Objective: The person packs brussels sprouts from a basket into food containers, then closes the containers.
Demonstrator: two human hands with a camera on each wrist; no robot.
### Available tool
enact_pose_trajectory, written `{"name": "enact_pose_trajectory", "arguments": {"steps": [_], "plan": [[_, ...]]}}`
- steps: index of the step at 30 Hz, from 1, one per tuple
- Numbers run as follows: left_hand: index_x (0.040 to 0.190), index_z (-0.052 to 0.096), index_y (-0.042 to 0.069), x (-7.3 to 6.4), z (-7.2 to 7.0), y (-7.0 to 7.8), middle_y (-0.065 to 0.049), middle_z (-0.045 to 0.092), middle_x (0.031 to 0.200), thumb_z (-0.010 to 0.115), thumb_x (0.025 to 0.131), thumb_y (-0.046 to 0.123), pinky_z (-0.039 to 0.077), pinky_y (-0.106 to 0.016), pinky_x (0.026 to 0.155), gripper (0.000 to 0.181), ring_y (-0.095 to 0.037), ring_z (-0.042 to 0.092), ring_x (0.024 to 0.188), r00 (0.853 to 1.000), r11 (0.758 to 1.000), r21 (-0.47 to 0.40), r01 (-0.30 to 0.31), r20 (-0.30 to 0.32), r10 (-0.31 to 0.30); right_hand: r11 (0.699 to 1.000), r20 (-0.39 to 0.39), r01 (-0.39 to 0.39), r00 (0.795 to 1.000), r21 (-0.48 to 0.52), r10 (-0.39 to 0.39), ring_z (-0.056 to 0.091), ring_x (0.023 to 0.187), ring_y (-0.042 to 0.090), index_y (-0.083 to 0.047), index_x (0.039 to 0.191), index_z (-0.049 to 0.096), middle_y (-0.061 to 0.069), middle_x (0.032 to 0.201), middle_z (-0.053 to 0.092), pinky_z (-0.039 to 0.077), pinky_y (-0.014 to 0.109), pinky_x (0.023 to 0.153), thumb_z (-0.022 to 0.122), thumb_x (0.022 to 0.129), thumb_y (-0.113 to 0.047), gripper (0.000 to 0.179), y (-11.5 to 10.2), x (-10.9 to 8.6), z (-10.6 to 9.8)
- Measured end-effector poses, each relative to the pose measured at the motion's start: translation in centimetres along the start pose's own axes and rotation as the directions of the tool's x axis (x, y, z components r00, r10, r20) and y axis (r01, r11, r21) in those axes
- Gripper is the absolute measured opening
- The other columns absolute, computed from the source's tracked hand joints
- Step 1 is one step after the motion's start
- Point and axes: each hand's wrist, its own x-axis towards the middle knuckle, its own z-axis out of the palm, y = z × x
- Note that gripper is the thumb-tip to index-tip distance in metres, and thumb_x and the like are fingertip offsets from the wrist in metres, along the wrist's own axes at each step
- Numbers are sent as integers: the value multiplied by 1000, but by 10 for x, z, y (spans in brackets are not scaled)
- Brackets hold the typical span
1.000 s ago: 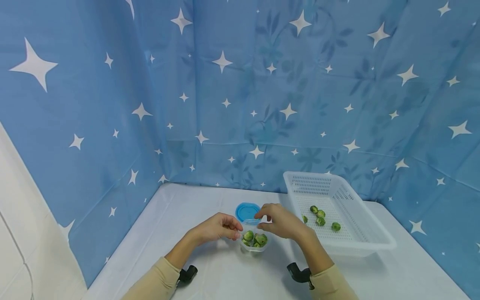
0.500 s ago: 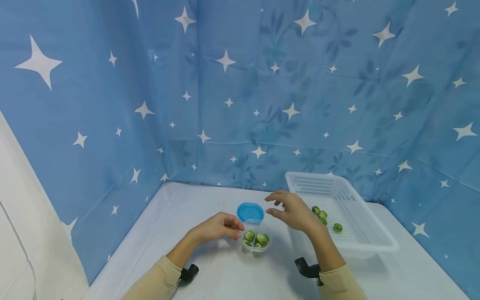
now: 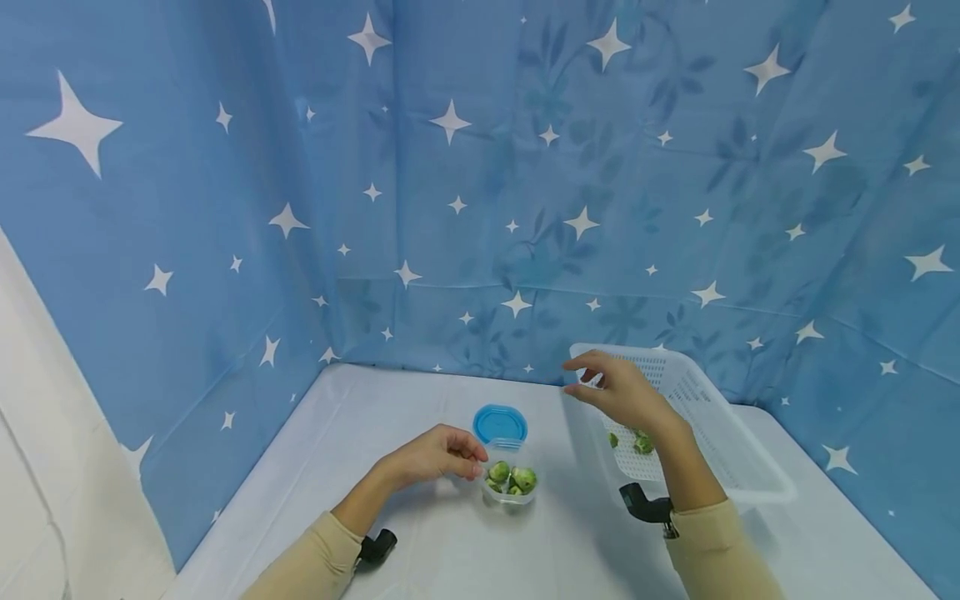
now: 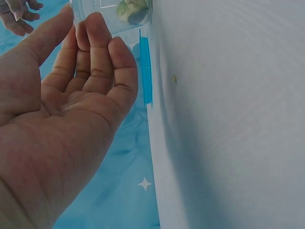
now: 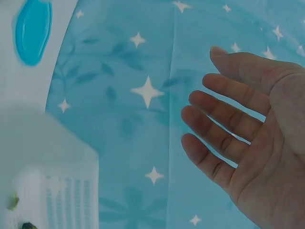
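A small clear plastic container (image 3: 510,500) stands on a white-covered counter (image 3: 465,554), holding several Brussels sprouts (image 3: 524,479) that overlap too much to count surely. The left wrist view cuts the container off at its top edge, showing one sprout through the wall.

At the container's left side is the person's left hand (image 3: 438,452), fingers loosely bent, with a gap between thumb and fingertips; whether they touch the wall is hard to tell. A blue lid (image 3: 500,424) lies flat just behind the container, well apart from the hand in the head view.

To the container's right sits a white perforated basket (image 3: 720,437), only its corner showing in the right wrist view. The right hand (image 3: 618,392) is raised over the basket's near-left side, thumb and fingers spread apart, holding nothing. Hand and forearm hide part of the basket; only a few loose sprouts (image 3: 642,442) show inside, partly covered.

Both sleeves (image 3: 720,546) run out of frame. Behind the container hangs a blue star-patterned curtain (image 3: 457,250), cropped at the top.
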Motion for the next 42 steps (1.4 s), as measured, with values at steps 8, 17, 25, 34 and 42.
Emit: {"name": "enact_pose_trajectory", "arguments": {"steps": [8, 17, 25, 34, 42], "plan": [[118, 71, -2, 0, 1, 2, -1, 74, 102, 73, 98, 13, 58, -36, 82, 26, -16, 69, 89, 1000, 1000, 4, 3, 0, -3, 1000, 40, -25, 999, 4, 24, 68, 105, 30, -4, 133, 69, 19, 131, 69, 58, 43, 80, 71, 101, -23, 38, 34, 11, -20], [118, 72, -1, 1, 1, 0, -1, 74, 103, 73, 98, 14, 58, -36, 82, 25, -17, 70, 90, 1000, 1000, -4, 7, 1, -7, 996, 103, -90, 991, 21, 87, 68, 110, 37, 2, 133, 67, 24, 134, 66, 59, 47, 84, 69, 101, -20, 39, 69, 16, -27], [118, 71, -2, 0, 1, 1, -1, 74, 103, 72, 98, 12, 58, -37, 83, 24, -17, 70, 90, 1000, 1000, -9, 5, -1, -5, 991, 120, -128, 985, 31, 124, 66, 113, 43, 4, 131, 68, 27, 130, 67, 58, 51, 88, 70, 101, -19, 38, 83, 21, -24], [119, 71, -2, 0, 2, 3, -1, 74, 103, 73, 98, 14, 58, -37, 84, 26, -16, 70, 90, 1000, 1000, -7, 8, 3, -8, 979, 132, -203, 970, -25, 204, 66, 113, 42, 6, 128, 68, 25, 126, 69, 57, 53, 90, 69, 101, -19, 37, 98, 24, -11], [119, 71, -3, 0, 2, 1, -1, 75, 103, 72, 98, 12, 58, -37, 84, 26, -17, 70, 90, 1000, 1000, -8, 10, -2, -10, 961, 177, -273, 945, -39, 275, 67, 113, 43, 7, 126, 69, 26, 125, 69, 57, 55, 90, 70, 100, -17, 35, 111, 27, -2]]}}
